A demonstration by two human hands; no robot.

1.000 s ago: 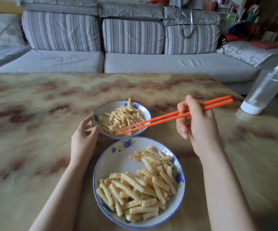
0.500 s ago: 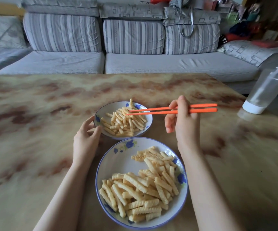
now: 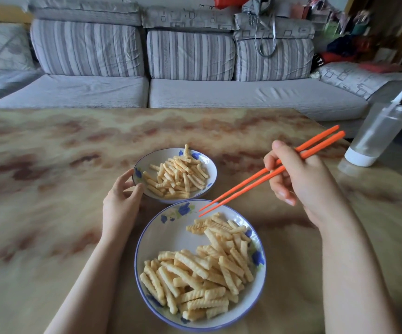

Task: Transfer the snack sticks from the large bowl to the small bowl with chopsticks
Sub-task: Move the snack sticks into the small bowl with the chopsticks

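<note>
Gripping orange chopsticks (image 3: 267,174) between curled fingers and thumb, the right hand (image 3: 298,182) hangs at 3 o'clock of the small bowl (image 3: 161,154). The tips sit close together, carrying nothing, just above the 12 o'clock rim of the large bowl (image 3: 168,239). Pale yellow, ridged, crinkle-cut snack sticks (image 3: 200,280) heap in that white, blue-flowered bowl from 1 round to 7 o'clock. A smaller pile (image 3: 178,177) fills the small bowl, whose 8 o'clock rim the left hand (image 3: 120,203) holds. Both bowls stand on the marbled surface (image 3: 50,177).
</note>
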